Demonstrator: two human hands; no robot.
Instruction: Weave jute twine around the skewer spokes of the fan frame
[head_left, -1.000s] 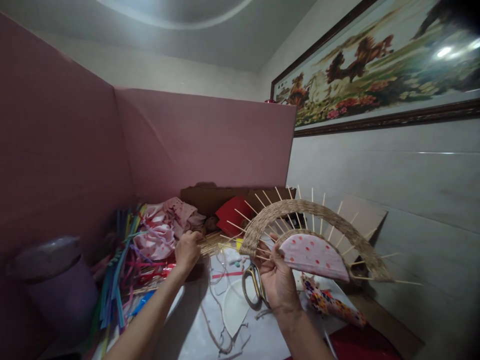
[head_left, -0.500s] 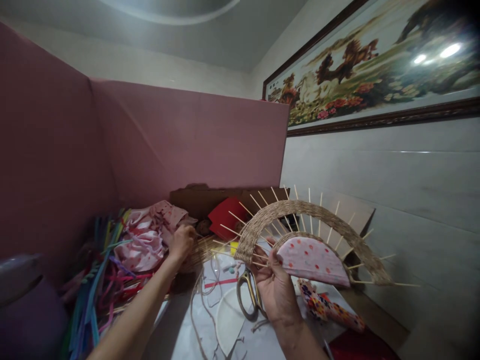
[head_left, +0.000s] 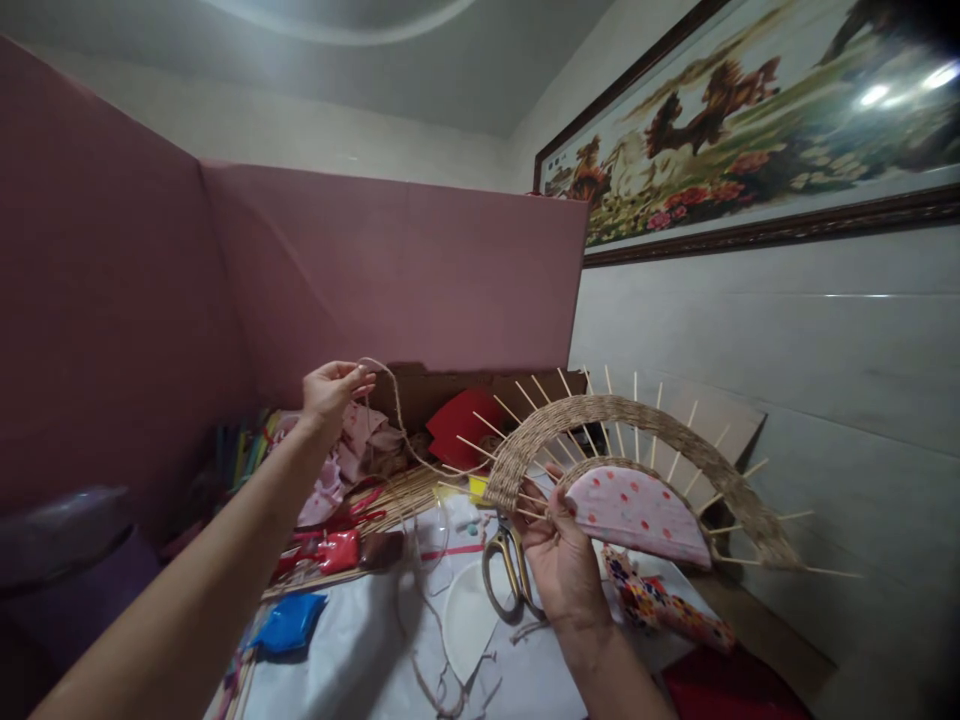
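Observation:
My left hand (head_left: pixel 330 390) is raised at the middle left, its fingertips pinched on a thin twine (head_left: pixel 401 415). The twine sags from there to the left end of a half-round woven fan (head_left: pixel 600 415). My right hand (head_left: pixel 559 560) grips that fan near its lower left, thumb in front, the other fingers partly hidden behind. Thin sticks radiate through the fan's outer woven band. Its inner half-circle is covered in pink cloth (head_left: pixel 637 515) with red spots. Below lie scissors (head_left: pixel 502 580) with gold-coloured handles and a white leaf-shaped piece (head_left: pixel 469 615).
A blue packet (head_left: pixel 289 625) and a red packet (head_left: pixel 337 550) lie at the left. Behind them are thin sticks and pink fabric (head_left: pixel 367 435). A red piece (head_left: pixel 461 425) stands near cardboard. Flowered cloth (head_left: pixel 660 605) lies at the right, by the wall.
My left hand has risen and moved left from the pile at the back, drawing the twine up into view. My right hand still holds the fan in nearly the same place.

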